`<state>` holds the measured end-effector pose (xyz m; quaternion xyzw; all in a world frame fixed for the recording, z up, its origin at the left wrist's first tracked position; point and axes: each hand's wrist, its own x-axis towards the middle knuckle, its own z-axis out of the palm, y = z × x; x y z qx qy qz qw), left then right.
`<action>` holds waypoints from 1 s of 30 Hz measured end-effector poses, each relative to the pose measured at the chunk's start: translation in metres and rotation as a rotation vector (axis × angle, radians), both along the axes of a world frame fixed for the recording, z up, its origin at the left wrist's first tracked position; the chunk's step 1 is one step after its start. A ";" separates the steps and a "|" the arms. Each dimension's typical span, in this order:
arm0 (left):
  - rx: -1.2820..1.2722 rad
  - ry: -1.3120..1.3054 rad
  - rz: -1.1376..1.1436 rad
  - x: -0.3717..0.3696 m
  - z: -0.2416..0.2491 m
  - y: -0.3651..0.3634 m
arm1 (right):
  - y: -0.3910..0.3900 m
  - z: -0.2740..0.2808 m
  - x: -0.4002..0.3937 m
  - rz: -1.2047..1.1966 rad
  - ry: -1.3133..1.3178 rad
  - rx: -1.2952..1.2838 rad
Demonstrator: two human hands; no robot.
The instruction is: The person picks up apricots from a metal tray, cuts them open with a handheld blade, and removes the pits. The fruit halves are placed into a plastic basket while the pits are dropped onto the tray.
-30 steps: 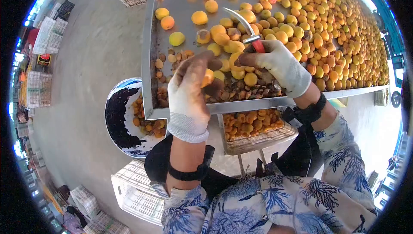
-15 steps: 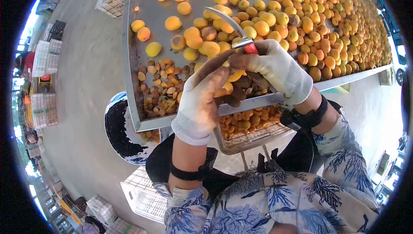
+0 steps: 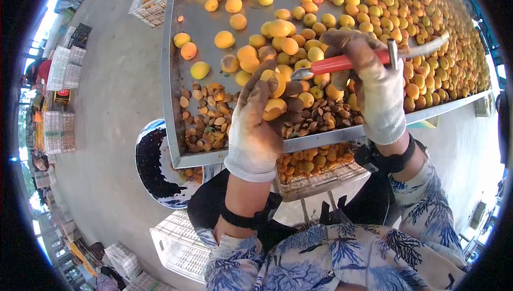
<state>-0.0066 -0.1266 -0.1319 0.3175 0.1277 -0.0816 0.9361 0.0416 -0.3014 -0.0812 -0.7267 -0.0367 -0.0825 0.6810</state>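
Note:
My left hand, in a stained white glove, is closed around an apricot, whose yellow-orange flesh shows between the fingers. In my right hand, gloved too, is a red-handled knife. Its curved blade points away to the right, and the small metal tip at the handle's other end is right beside the fruit in my left hand. Whole apricots lie beyond both hands on the metal table. Apricot pits are heaped near the table's front edge, below my hands.
More pits and scraps fill the table's left corner. Below the front edge stands a crate of apricot pieces. A dark-stained basin is on the floor at left, with a white crate nearer me.
My right hand has moved right and turned the knife, so its curved blade now points right and its other tip faces the apricot. The view has shifted slightly.

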 end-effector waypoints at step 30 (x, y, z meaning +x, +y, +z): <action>0.071 -0.002 0.259 0.000 -0.002 -0.028 | 0.024 -0.028 -0.003 -0.019 0.240 0.449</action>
